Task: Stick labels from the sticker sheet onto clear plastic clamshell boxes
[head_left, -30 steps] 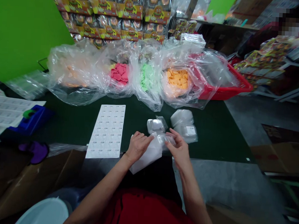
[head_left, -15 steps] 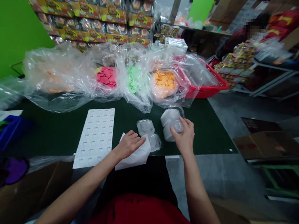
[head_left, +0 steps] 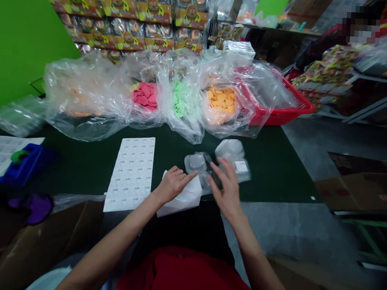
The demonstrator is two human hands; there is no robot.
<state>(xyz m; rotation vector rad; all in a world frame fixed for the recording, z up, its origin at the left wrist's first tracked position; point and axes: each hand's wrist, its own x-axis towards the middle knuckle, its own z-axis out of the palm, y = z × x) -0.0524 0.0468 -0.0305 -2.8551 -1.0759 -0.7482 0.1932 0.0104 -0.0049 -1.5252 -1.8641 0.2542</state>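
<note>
My left hand (head_left: pixel 173 185) is closed on a crumpled white sheet (head_left: pixel 180 200) near the table's front edge, its index finger reaching toward a clear plastic clamshell box (head_left: pixel 197 161). That box stands just beyond the sheet, partly behind my fingers. Over its right side hovers my right hand (head_left: pixel 225 188), fingers spread and holding nothing I can see. Beside it, a second clear clamshell box (head_left: pixel 230 148) carries a small white label (head_left: pixel 241 166). A flat sheet of printed labels (head_left: pixel 130 174) lies to the left.
Plastic bags along the back hold pink pieces (head_left: pixel 146 95), green pieces (head_left: pixel 179 102) and orange pieces (head_left: pixel 221 101). A red basket (head_left: pixel 286 115) stands at back right. A blue tape dispenser (head_left: pixel 25 164) sits on the left. Packed boxes (head_left: pixel 129 16) are stacked behind; another person (head_left: pixel 318 43) is at far right.
My right hand has let go of the right clamshell box and moved left, its fingers opening. A white label now shows on that box. My left hand keeps the white sheet.
</note>
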